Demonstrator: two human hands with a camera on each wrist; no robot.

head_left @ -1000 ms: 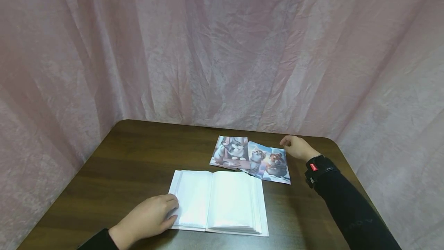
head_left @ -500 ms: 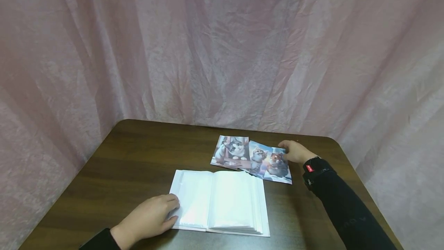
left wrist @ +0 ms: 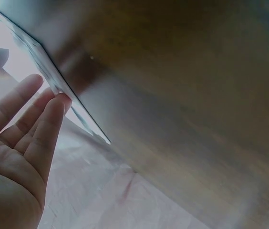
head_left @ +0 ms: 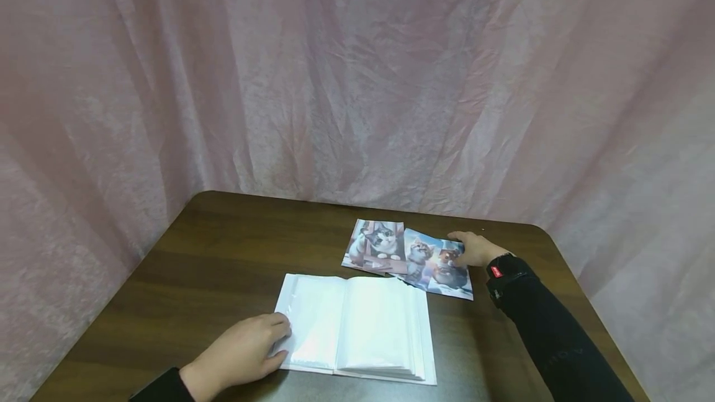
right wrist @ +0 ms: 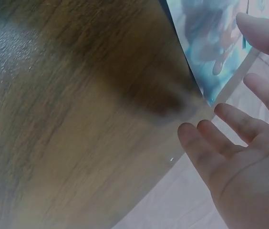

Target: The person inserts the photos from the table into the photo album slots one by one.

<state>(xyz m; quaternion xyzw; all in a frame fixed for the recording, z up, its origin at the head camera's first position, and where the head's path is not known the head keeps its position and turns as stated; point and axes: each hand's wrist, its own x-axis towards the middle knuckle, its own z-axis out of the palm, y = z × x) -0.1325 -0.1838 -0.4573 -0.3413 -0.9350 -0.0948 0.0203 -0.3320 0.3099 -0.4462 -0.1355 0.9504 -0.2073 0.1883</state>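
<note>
A white photo album lies spread near the front of the table, its sleeves pale and shiny. At its left edge is my left hand; in the left wrist view the fingertips touch the rim of the album, fingers fairly straight. My right hand reaches to the upper right corner of the rightmost photo, which shows a brown furry animal. In the right wrist view, the fingers are spread, with the thumb overlapping this photo and the other fingertips beside its corner.
Left of that photo lie a kitten photo and a grey-and-white cat photo, overlapping another at the left. The brown wooden table ends at a pink curtain behind it.
My right hand has come slightly down and inward, from beyond the rightmost photo's corner onto it. My left hand stays at the album's edge. The whole view has shifted a little.
</note>
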